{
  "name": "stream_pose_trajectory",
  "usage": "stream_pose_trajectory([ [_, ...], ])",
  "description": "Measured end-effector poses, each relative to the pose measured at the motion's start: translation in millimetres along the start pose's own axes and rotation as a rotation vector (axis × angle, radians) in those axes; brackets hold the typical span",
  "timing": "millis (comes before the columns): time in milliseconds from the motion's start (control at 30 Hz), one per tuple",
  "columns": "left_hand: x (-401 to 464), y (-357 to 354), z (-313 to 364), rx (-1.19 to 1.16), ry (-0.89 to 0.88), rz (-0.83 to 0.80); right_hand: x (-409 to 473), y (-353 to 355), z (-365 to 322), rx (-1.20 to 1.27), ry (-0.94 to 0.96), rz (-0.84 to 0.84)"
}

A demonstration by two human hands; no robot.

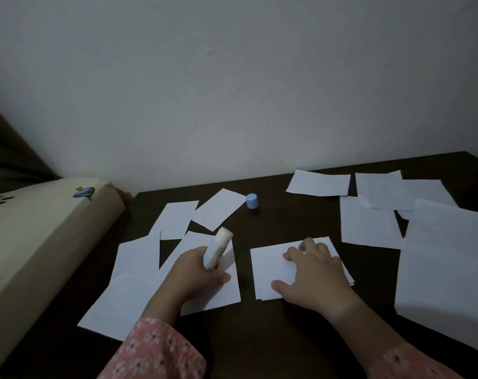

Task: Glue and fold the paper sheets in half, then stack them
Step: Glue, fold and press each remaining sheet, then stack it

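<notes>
Dark tabletop (259, 220) under a pale wall. Folded paper stack (270, 272) lies just right of the uncapped glue stick (217, 251) (long axis leaning away, rightward). Right hand (311, 274) presses it, fingers flat; left hand (194, 272) grasps the stick. Unfolded sheets (369, 222) lie farther right, nearer the right hand.

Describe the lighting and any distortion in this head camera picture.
Head view: dim, bluish light, so the white sheets look grey and the dark table swallows detail; wide-angle bending curves the table's back edge and stretches the large sheet at the right border; faint ruled lines show on the paper under the right hand; the glue stick in the left hand looks slightly soft.
</notes>
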State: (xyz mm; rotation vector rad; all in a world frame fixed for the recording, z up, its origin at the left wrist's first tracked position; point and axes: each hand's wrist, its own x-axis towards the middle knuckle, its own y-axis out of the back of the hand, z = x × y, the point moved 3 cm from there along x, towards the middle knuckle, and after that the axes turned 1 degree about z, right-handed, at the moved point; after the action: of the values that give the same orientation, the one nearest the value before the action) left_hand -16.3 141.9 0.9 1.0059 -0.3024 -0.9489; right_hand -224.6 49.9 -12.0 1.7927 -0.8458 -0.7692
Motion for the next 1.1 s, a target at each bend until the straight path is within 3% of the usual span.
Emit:
stream_pose_trajectory([
  [200, -1.0, 3.6, 1.0, -0.097, -0.003, 0.091, -0.1, 4.4, -2.5, 0.01, 0.069, 0.057],
  [300, 0.4, 9.1, -8.5, -0.08, 0.04, 0.105, 4.4, 0.4, -5.8, 0.037, 0.114, -0.003],
  [633, 7.2, 9.5, -18.0, -0.078, 0.069, 0.09, -3.0, -9.8, -11.0, 0.01, 0.082, -0.091],
  [833, 4.9, 17.9, -19.3, -0.153, 0.02, 0.176, 0.6, 6.4, -21.3, -0.011, 0.07, -0.056],
  [1100, 11.7, 28.2, -31.4, -0.16, 0.07, 0.224, 41.3, 11.2, -78.6, -0.02, 0.311, -0.06],
])
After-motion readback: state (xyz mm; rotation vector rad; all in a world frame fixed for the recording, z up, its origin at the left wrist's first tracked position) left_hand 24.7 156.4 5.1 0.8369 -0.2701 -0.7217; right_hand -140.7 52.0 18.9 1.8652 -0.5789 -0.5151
